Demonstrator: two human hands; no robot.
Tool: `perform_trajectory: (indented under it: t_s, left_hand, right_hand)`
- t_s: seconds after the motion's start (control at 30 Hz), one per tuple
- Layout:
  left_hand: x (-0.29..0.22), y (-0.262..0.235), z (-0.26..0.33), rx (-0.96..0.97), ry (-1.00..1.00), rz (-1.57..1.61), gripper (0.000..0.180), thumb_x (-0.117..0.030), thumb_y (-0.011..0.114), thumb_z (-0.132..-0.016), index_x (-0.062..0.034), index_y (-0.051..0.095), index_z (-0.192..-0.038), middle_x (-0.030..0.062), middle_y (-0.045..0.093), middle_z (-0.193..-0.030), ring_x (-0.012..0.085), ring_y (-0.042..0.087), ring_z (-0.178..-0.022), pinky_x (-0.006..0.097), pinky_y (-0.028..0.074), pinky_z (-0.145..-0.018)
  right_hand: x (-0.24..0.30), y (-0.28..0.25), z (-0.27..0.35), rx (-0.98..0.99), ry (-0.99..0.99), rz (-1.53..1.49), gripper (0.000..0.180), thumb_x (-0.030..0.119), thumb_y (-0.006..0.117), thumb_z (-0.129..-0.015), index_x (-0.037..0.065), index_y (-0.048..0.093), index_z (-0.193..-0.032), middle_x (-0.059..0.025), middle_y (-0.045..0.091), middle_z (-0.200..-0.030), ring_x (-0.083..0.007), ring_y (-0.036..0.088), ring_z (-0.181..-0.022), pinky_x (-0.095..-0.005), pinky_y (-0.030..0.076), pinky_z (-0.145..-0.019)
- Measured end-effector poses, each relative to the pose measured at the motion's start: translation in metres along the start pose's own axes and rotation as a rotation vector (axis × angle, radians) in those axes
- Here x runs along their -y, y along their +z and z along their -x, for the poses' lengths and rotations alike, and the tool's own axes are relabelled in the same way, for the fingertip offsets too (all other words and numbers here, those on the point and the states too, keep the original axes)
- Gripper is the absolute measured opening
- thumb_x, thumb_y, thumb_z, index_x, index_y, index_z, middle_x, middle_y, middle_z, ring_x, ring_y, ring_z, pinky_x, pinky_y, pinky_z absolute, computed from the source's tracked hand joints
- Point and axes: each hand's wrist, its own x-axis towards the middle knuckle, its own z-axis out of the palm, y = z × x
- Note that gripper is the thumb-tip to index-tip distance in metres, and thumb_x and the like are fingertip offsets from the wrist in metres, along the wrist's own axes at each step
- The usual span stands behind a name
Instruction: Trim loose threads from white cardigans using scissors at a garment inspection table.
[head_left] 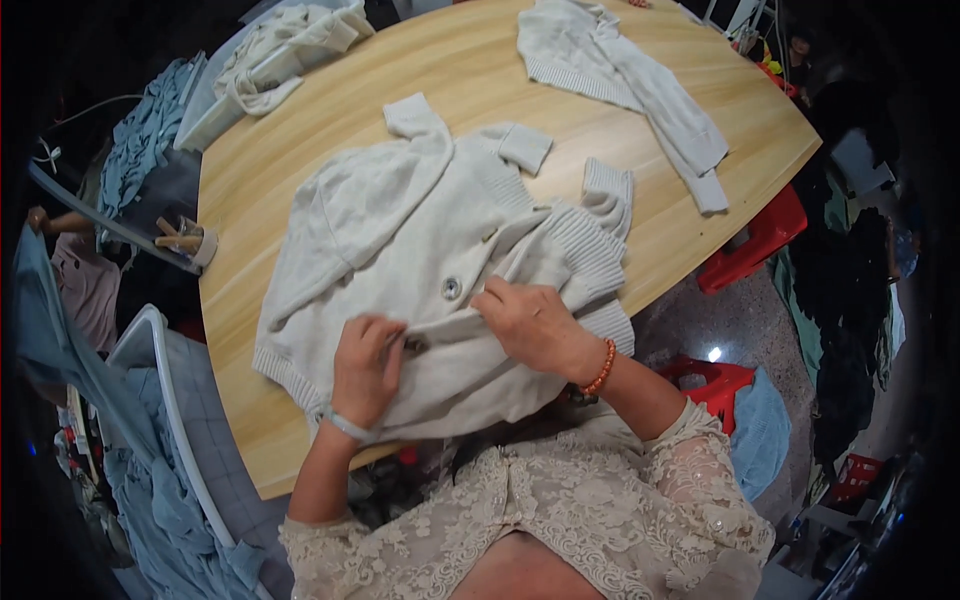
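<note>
A cream knitted cardigan (pixel 370 240) lies spread on the wooden table in front of me, its ribbed hem toward the right and its sleeves folded over it. Large round buttons (pixel 452 288) show along its front band. My right hand (pixel 540 328), with an orange bead bracelet at the wrist, is closed in a pinch on the band's edge. Beside a second button (pixel 413 343), my left hand (pixel 366 370) rests at the cardigan with bent fingers. Its fingertips are smeared by motion, so whether they grip the knit is unclear.
Another cream knit garment (pixel 625 75) lies at the table's far right. A bin of cream knits (pixel 285 60) stands far left. Blue garments fill a white-rimmed container (pixel 185 430) at left. Red stools (pixel 755 240) stand right of the table (pixel 730 90). Another person's hand (pixel 38 220) shows far left.
</note>
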Motion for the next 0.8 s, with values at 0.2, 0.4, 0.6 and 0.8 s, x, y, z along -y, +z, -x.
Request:
perform_trajectory:
  t_s: [0.2,0.4,0.6,0.8]
  left_hand:
    - [-0.006,0.047,-0.044,0.083,-0.042,0.068,0.024,0.001,0.067,-0.081,-0.0009,0.064,-0.105,0.0153,0.062,-0.094,0.0313,0.065,-0.078,0.035,0.052,-0.069]
    - [-0.01,0.049,-0.051,0.307,-0.268,0.368,0.02,-0.003,0.073,-0.082,0.0003,0.062,-0.098,0.0054,0.067,-0.083,0.0109,0.062,-0.07,0.025,0.052,-0.066]
    - [0.006,0.063,-0.049,0.284,-0.518,0.934,0.014,-0.007,0.071,-0.087,0.0025,0.066,-0.096,0.0027,0.069,-0.079,0.007,0.059,-0.066,0.022,0.049,-0.062]
    - [0.005,0.052,-0.052,0.31,-0.625,1.095,0.014,-0.007,0.072,-0.088,0.0016,0.067,-0.098,0.0013,0.068,-0.081,0.0036,0.055,-0.065,0.018,0.043,-0.057]
  right_hand:
    - [0.004,0.004,0.003,0.006,0.055,-0.042,0.016,0.005,0.064,-0.079,0.007,0.061,-0.094,-0.0086,0.057,-0.085,-0.028,0.064,-0.073,-0.0381,0.051,-0.06]
    - [0.003,0.006,0.014,0.024,0.091,-0.145,0.019,0.006,0.065,-0.08,0.006,0.059,-0.098,-0.0101,0.055,-0.09,-0.0292,0.064,-0.078,-0.0391,0.051,-0.064]
    - [0.007,0.01,0.009,-0.044,0.06,-0.198,0.02,0.004,0.065,-0.08,0.004,0.058,-0.098,-0.0118,0.056,-0.09,-0.0308,0.064,-0.078,-0.0395,0.052,-0.064]
    - [0.01,0.015,0.008,-0.181,0.088,-0.235,0.036,0.007,0.068,-0.079,0.002,0.054,-0.112,-0.0145,0.058,-0.092,-0.0319,0.065,-0.078,-0.0394,0.053,-0.064]
